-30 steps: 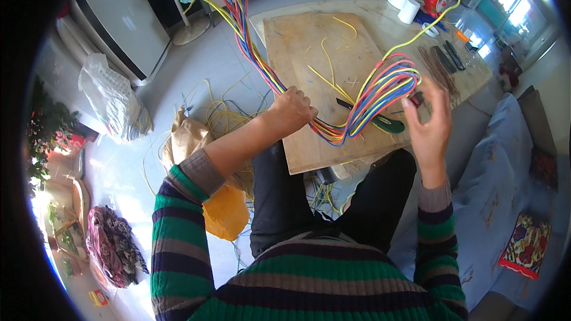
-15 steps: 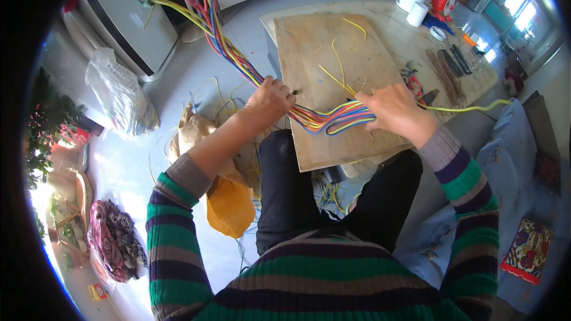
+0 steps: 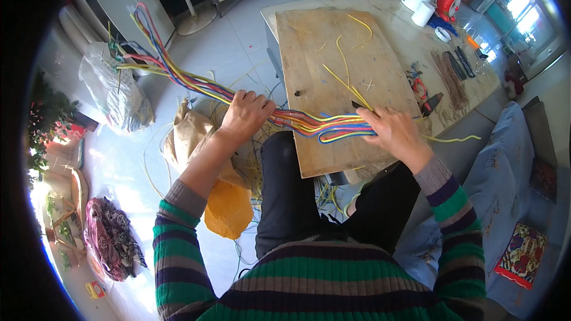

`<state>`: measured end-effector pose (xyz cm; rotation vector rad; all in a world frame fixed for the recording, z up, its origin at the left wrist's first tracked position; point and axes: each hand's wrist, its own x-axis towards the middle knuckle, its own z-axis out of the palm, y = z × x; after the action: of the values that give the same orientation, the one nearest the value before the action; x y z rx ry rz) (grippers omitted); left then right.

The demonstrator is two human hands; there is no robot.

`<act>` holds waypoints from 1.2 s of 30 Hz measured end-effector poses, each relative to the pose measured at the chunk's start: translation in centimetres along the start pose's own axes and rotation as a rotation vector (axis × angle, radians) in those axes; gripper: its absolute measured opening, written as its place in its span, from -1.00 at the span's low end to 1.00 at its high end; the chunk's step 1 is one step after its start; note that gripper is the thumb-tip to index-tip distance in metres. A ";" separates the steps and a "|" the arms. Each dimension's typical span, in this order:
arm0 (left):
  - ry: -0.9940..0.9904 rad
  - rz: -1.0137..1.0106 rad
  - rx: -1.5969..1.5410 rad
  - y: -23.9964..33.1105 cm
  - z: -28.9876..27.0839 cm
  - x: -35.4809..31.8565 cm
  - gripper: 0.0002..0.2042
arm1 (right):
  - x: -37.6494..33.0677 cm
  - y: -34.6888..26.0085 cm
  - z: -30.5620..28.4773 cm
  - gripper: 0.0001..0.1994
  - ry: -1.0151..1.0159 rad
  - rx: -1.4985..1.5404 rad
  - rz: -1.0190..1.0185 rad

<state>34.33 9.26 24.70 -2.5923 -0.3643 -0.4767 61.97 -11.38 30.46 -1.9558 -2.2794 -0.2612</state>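
Bundle of red, blue and yellow wires (image 3: pixel 315 123) is held stretched across the near part of a wooden board (image 3: pixel 324 41), gripped by the left hand (image 3: pixel 245 114) just off the board's left edge and clasped near its right end by the right hand (image 3: pixel 394 132). Wire ends are splayed out leftward; past the right hand a single yellow strand (image 3: pixel 455 139) is seen protruding. Loose yellow wires (image 3: pixel 342 59) are scattered on the board.

Long, loose bundle of thin red, yellow and blue coated wires (image 3: pixel 309 125): slants from upper left to frame centre, then runs near-level rightward. Left ends splayed. Single yellow strand (image 3: pixel 455 140) protrudes at centre right.
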 end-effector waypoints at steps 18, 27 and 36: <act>0.086 -0.257 -0.339 2.6 7.8 -3.2 -0.82 | -4.4 2.7 7.0 -0.45 0.055 0.192 0.116; 0.139 -0.359 -0.800 5.9 16.3 -4.7 -0.70 | -4.0 3.0 7.7 -0.43 0.076 0.198 0.098; 0.126 -0.189 -0.351 1.7 6.6 -1.7 -0.81 | -4.7 2.9 7.4 -0.42 0.053 0.297 0.199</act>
<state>35.07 10.81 17.90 -2.8563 -0.5254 -0.8323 65.67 -13.90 22.39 -1.9708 -1.9413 0.0439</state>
